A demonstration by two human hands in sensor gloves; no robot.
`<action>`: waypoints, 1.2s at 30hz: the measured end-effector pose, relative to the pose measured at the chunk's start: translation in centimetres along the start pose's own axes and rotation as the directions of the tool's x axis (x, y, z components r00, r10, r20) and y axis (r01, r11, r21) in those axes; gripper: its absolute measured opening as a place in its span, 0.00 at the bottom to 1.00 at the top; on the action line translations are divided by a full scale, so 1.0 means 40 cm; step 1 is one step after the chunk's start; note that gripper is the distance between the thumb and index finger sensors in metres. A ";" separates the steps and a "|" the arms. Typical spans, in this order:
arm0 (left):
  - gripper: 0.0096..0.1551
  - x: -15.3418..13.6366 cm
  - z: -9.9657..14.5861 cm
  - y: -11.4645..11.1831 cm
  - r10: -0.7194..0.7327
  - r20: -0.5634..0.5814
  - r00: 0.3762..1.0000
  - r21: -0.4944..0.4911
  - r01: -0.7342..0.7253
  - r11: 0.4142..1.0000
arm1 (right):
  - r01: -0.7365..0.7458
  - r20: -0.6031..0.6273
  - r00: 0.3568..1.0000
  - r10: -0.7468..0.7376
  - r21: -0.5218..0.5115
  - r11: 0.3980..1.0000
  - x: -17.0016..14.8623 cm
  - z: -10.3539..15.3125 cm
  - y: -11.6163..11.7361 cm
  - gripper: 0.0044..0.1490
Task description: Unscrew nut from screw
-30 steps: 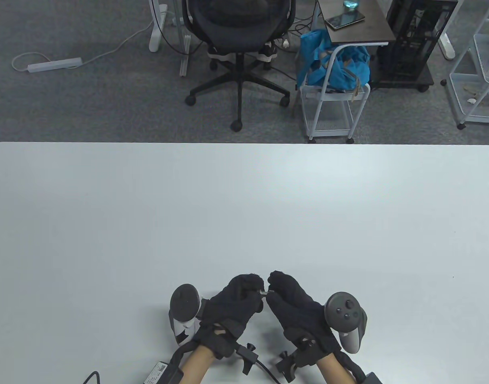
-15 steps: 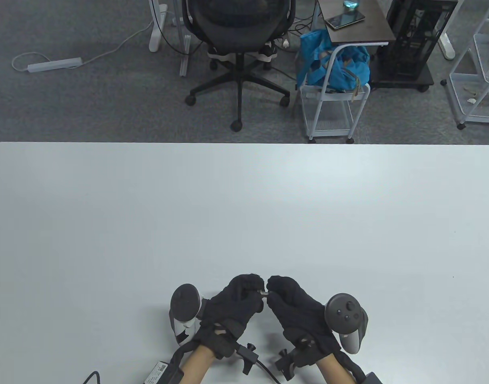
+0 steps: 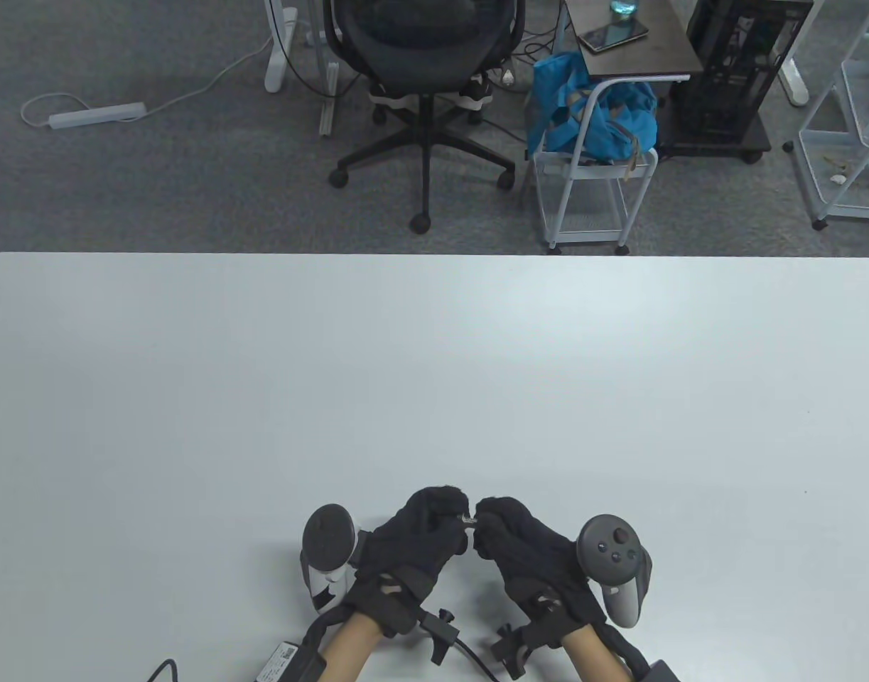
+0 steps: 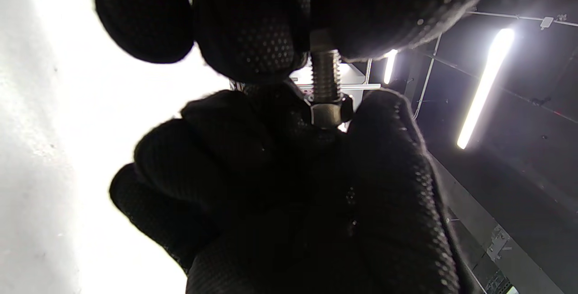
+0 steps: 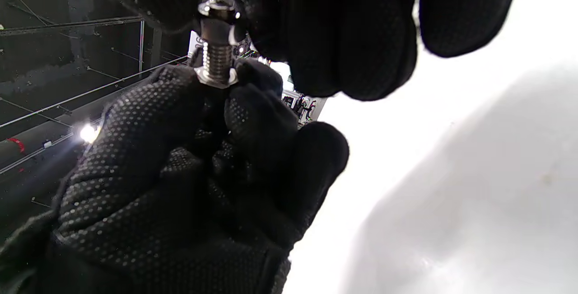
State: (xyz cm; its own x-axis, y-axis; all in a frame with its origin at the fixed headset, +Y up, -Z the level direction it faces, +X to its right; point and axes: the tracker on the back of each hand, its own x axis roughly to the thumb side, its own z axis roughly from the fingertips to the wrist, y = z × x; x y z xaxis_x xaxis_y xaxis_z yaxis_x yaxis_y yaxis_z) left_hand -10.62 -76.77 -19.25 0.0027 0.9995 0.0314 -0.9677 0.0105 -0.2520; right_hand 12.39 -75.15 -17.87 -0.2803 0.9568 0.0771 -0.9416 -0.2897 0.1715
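A small steel screw (image 3: 468, 521) is held level between both gloved hands, just above the white table (image 3: 434, 369) near its front edge. My left hand (image 3: 457, 517) pinches the screw's head end and my right hand (image 3: 482, 520) pinches the hex nut. In the left wrist view my left fingers (image 4: 253, 36) grip one end, the bare thread (image 4: 325, 75) shows, and the nut (image 4: 327, 113) sits in my right hand's fingertips (image 4: 384, 149). In the right wrist view the thread (image 5: 217, 57) runs between the two hands. The screw's head is hidden by fingers.
A tracker is strapped to the back of each hand, the left one (image 3: 327, 554) and the right one (image 3: 615, 558). Cables and a small box (image 3: 285, 657) lie at the table's front edge. An office chair (image 3: 423, 64) and a white cart (image 3: 590, 185) stand beyond the far edge.
My right hand has rolled slightly about the screw and its tracker has turned with it. My left hand and the screw have stayed in place.
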 end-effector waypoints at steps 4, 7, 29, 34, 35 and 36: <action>0.26 -0.001 0.000 0.001 0.004 -0.001 1.000 0.001 -0.004 1.000 | -0.023 0.038 0.999 0.024 -0.005 1.000 0.011 0.000 -0.001 0.36; 0.26 -0.001 0.000 0.000 0.000 -0.002 1.000 -0.001 0.000 1.000 | -0.030 0.071 0.997 0.031 -0.017 0.999 0.020 0.001 -0.002 0.34; 0.26 -0.001 0.000 0.001 0.006 -0.003 1.000 0.004 -0.006 1.000 | -0.022 0.035 0.999 0.023 -0.015 1.000 0.018 0.001 -0.004 0.35; 0.26 -0.001 0.000 0.002 0.007 -0.003 1.000 0.007 -0.007 1.000 | -0.038 0.090 0.995 0.041 -0.031 0.999 0.033 0.004 -0.006 0.32; 0.26 -0.001 0.000 0.002 0.009 -0.005 1.000 0.011 -0.009 1.000 | -0.039 0.095 0.995 0.041 -0.024 0.999 0.036 0.004 -0.006 0.32; 0.26 -0.002 0.000 0.002 0.012 -0.006 1.000 0.011 -0.012 1.000 | -0.038 0.095 0.995 0.039 -0.015 0.999 0.037 0.004 -0.007 0.32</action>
State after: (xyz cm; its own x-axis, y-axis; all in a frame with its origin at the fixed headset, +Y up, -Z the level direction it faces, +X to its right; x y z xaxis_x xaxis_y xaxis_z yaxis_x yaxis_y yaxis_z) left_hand -10.71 -76.85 -19.28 -0.0080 0.9997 0.0229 -0.9704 -0.0022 -0.2415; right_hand 12.28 -73.64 -17.66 -0.2980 0.9382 0.1762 -0.9331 -0.3252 0.1534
